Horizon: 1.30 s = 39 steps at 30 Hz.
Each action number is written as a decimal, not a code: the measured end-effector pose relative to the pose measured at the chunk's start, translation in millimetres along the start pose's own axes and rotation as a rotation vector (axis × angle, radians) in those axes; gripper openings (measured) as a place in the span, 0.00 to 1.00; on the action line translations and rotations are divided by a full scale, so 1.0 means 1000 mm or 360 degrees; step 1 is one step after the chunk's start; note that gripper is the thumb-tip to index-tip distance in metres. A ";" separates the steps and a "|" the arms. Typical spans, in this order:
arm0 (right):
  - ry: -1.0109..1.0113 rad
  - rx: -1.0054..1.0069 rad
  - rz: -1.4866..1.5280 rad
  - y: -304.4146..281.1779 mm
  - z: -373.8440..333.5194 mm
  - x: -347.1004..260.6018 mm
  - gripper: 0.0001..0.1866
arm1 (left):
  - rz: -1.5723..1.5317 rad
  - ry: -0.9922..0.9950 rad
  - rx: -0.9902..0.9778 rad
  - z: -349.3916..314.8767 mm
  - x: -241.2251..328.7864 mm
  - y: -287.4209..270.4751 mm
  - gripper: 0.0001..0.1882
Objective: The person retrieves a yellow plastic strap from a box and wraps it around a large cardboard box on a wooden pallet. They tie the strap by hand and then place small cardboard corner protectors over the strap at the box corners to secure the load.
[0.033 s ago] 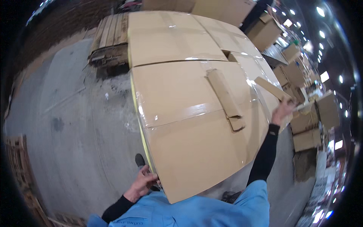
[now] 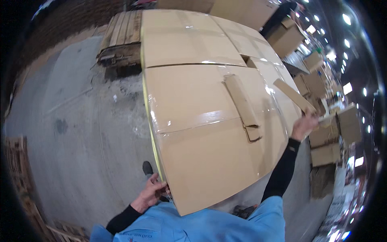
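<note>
Large taped cardboard boxes (image 2: 201,161) stand packed side by side in front of me. A yellow strap (image 2: 146,103) runs down their left side to the near left corner, where my left hand (image 2: 151,191) pinches it, fingers bent against the box edge. Out past the right edge, my right hand (image 2: 305,126) is closed at the near end of a flat cardboard strip (image 2: 293,95), which slants up and left over the box tops. A folded cardboard piece (image 2: 242,103) lies on the nearest box, apart from both hands.
A stack of wooden boards (image 2: 121,34) adjoins the boxes at the far left. Wooden pallets (image 2: 18,161) lie at the left rim, on the concrete floor (image 2: 76,133). More cartons (image 2: 325,155) are piled at right. A person in dark clothing (image 2: 278,18) stands at the far right.
My right hand has drawn slightly nearer to me with the cardboard strip. The view has shifted a little; my left hand stays at the box corner.
</note>
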State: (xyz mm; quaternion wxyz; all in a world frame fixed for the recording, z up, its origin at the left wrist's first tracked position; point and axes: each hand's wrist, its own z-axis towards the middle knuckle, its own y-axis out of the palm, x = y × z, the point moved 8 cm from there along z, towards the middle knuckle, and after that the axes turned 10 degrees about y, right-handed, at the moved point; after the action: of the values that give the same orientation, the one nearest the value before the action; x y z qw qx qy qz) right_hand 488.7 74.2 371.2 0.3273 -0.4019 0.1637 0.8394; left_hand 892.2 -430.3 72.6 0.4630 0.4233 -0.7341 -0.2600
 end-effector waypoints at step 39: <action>0.0060 -0.2485 0.0483 0.236 -0.483 -0.220 0.34 | 0.0324 0.0514 0.0145 0.097 0.091 -0.031 0.16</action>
State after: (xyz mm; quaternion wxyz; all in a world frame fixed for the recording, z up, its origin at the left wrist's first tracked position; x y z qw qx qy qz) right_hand 703.8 -450.3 245.5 -0.1698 -0.5026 -0.4133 0.7401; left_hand 797.7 -525.6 48.4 0.5791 0.4035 -0.7003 -0.1071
